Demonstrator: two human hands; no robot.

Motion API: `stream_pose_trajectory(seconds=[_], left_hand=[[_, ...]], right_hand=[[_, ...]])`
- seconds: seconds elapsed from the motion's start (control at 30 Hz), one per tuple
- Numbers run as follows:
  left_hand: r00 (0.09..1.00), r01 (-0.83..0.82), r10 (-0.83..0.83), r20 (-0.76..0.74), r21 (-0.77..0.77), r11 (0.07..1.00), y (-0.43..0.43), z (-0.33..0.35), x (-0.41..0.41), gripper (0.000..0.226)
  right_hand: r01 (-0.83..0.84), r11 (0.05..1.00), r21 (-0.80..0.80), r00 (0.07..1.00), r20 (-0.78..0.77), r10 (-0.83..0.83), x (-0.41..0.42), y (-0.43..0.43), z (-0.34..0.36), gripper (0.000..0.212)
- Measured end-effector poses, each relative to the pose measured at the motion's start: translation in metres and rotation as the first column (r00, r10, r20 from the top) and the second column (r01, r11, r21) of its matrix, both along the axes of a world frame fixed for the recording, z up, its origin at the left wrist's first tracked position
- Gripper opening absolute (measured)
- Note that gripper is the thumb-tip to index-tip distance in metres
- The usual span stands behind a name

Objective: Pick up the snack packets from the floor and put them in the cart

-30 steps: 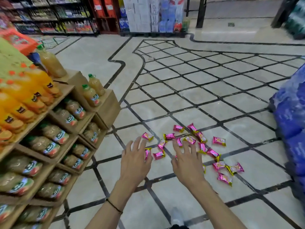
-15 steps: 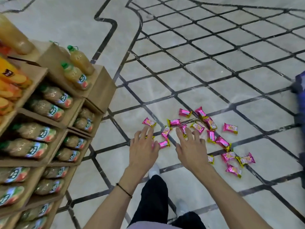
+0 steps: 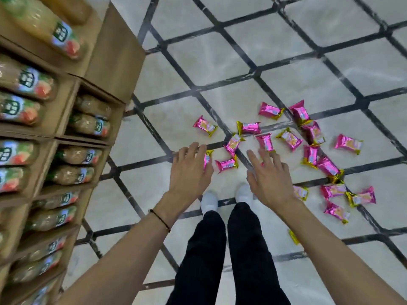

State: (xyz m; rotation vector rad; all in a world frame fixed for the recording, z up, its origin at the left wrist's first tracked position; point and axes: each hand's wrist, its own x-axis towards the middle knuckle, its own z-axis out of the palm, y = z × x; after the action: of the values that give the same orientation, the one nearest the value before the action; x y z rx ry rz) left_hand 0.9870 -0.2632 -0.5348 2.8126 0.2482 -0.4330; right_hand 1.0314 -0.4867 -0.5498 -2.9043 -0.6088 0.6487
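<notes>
Our left hand (image 3: 190, 172) and right hand (image 3: 269, 179) hover open at the centre of the frame, fingers spread and holding nothing, over the shiny pink-and-gold foil snack packets (image 3: 288, 138) scattered across the pale marble floor (image 3: 220, 58), centre right. Brown cardboard shelves (image 3: 114, 56) of bottled drinks (image 3: 26, 79) fill the left.

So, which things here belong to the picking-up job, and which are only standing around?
Belong to the job:
- pink snack packets
- left hand, reaching
- right hand, reaching

Only standing around:
- juice bottles
- cardboard shelves
</notes>
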Motion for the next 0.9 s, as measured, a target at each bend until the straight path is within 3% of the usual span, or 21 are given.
stream_pose_trajectory(seconds=[0.2,0.5,0.67,0.9], left_hand=[[0.999,-0.035,0.035,0.026,-0.009,0.999,-0.011,-0.177,0.017,0.051],[0.984,-0.173,0.173,0.030,-0.002,0.985,-0.011,-0.432,-0.006,0.056],[0.987,-0.162,0.160,0.032,0.080,0.984,-0.001,-0.526,-0.013,0.059],[0.979,-0.197,0.201,-0.029,0.113,0.974,-0.007,-0.594,-0.014,0.067]], right_hand=[[-0.180,0.983,0.033,0.984,0.019,0.179,0.009,0.010,-0.174,0.061],[-0.242,0.956,0.167,0.970,0.016,0.243,-0.009,0.036,-0.422,0.066],[-0.358,0.921,0.155,0.932,-0.006,0.363,-0.009,0.034,-0.522,0.074],[-0.442,0.897,0.003,0.897,0.019,0.442,0.003,0.038,-0.578,0.087]])
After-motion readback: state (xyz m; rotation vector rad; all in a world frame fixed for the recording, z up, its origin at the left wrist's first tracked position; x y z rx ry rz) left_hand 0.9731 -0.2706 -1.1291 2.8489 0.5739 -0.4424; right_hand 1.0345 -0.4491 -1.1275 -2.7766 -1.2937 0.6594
